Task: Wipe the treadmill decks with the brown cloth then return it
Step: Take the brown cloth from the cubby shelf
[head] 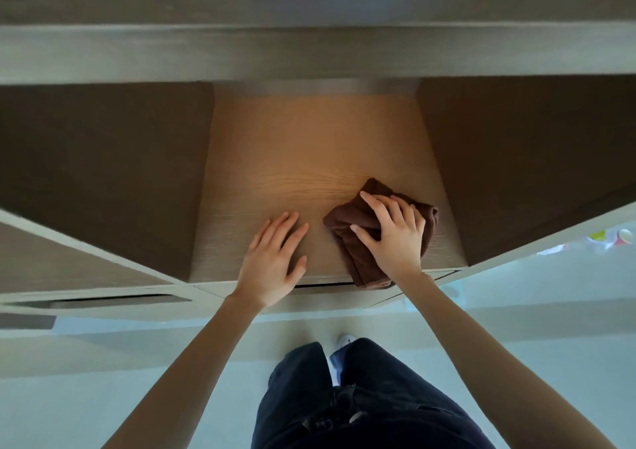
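The brown cloth [347, 219] lies folded on the lit wooden shelf [292, 159] of a cabinet niche, near its right side, with one end hanging over the front edge. My right hand [392, 233] rests on top of the cloth with its fingers spread and fairly straight, pressing it down. My left hand [273, 259] lies flat on the bare shelf just left of the cloth, fingers straight and apart from it. No treadmill is in view.
Dark brown side panels [103, 173] close the niche left and right, and a grey shelf edge [309, 53] runs above it. The pale floor [137, 397], my dark trousers and a white shoe are below. Small colourful items [609, 238] lie at the far right.
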Demonstrator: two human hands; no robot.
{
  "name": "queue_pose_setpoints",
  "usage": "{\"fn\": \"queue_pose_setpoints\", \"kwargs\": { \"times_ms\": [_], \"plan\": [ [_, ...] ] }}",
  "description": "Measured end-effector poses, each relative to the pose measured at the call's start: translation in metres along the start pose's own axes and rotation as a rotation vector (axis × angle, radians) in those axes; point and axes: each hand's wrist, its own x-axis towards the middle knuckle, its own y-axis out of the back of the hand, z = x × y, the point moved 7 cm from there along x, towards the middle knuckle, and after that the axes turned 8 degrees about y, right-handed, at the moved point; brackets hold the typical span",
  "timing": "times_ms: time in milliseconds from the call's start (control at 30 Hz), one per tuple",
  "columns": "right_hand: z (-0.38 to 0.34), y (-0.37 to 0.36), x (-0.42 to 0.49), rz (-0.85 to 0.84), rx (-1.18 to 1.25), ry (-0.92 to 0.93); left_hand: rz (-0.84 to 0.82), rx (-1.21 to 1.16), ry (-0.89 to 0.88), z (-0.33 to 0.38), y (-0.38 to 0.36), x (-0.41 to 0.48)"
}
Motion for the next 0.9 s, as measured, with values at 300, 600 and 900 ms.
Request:
{"fn": "queue_pose_setpoints", "kwargs": {
  "times_ms": [300,600,900],
  "plan": [
    [-0.005,-0.001,-0.025,-0.239,0.058,0.198,-0.019,-0.002,-0.102,0.000,-0.001,-0.001],
    [-0.025,0.001,-0.029,0.122,-0.068,-0.019,-0.083,-0.016,-0.266,-0.015,0.003,-0.007],
    [-0.035,0.008,-0.026,0.085,0.056,-0.079,-0.082,-0.042,-0.295,-0.016,0.004,-0.006]
  ]
}}
